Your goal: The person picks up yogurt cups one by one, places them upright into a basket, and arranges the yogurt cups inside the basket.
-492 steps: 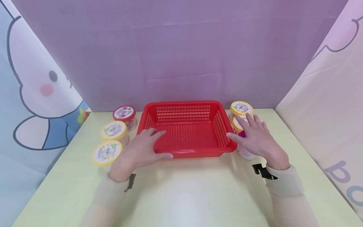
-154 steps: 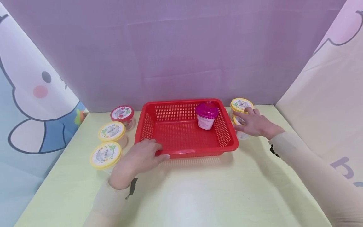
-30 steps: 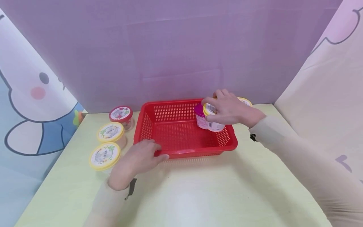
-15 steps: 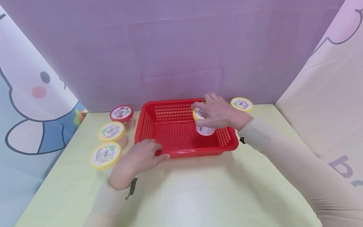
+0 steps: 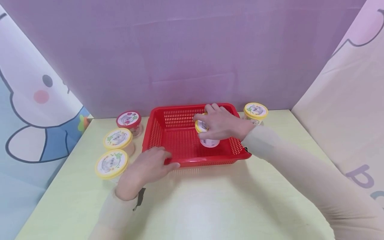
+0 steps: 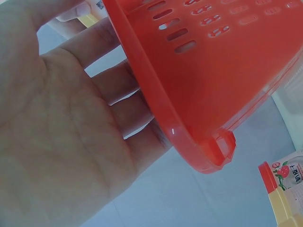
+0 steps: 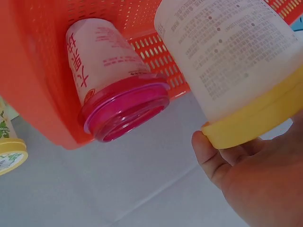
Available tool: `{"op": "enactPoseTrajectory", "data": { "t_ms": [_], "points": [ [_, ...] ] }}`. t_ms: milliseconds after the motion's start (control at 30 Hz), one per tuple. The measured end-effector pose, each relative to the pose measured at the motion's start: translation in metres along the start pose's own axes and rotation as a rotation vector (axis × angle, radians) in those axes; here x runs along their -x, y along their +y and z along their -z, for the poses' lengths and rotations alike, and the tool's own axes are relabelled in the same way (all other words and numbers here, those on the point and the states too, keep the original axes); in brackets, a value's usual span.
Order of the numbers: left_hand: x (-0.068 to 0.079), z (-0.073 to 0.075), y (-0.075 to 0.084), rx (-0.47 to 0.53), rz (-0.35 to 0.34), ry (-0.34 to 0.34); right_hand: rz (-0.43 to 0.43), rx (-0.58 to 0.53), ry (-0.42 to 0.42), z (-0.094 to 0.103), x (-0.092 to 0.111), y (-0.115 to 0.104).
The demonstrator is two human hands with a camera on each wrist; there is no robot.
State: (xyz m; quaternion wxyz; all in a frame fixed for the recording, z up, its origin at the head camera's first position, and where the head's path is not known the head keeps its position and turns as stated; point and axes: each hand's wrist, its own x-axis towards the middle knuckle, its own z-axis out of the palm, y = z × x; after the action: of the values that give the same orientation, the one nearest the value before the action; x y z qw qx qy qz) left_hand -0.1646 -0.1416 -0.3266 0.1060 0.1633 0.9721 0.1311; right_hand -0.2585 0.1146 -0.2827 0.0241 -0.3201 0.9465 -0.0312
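Observation:
My right hand [image 5: 220, 124] grips a yellow-lidded tub [image 5: 209, 142] by its lid from above, over the inside of a red plastic basket [image 5: 192, 162]. The printed pale side of that tub shows large in the right wrist view, with fingers along the lid's edge. Beside it in the basket stands a cup with a magenta lid [image 7: 125, 109], hidden behind my right hand in the head view. At the basket's front left corner, my left hand [image 5: 147, 166] rests on the rim, holding no tub. The left wrist view shows its fingers fairly straight, their tips hidden behind the rim.
Left of the basket stand a red-lidded tub [image 5: 129, 120] and two yellow-lidded tubs, one farther back [image 5: 118, 138] and a nearer tub [image 5: 112, 164]. Another yellow-lidded tub [image 5: 255, 110] stands at the back right. A purple cloth wall [image 5: 192, 56] rises behind the table [image 5: 192, 206].
Earlier, the magenta-lidded cup went from the right side into the basket. Since then my right hand has picked up the yellow-lidded tub and carried it left over the basket. My left hand stays put.

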Motion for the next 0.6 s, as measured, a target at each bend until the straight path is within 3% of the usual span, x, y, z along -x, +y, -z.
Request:
{"op": "enactPoseTrajectory", "data": {
  "t_ms": [300,600],
  "points": [
    [0.000,0.000,0.001,-0.016,0.001,-0.002,-0.026,-0.071,-0.076,-0.010,-0.006,-0.010],
    [0.001,0.001,0.001,-0.015,0.001,-0.009,-0.016,-0.074,-0.125,-0.015,-0.010,-0.019]
  ]
}}
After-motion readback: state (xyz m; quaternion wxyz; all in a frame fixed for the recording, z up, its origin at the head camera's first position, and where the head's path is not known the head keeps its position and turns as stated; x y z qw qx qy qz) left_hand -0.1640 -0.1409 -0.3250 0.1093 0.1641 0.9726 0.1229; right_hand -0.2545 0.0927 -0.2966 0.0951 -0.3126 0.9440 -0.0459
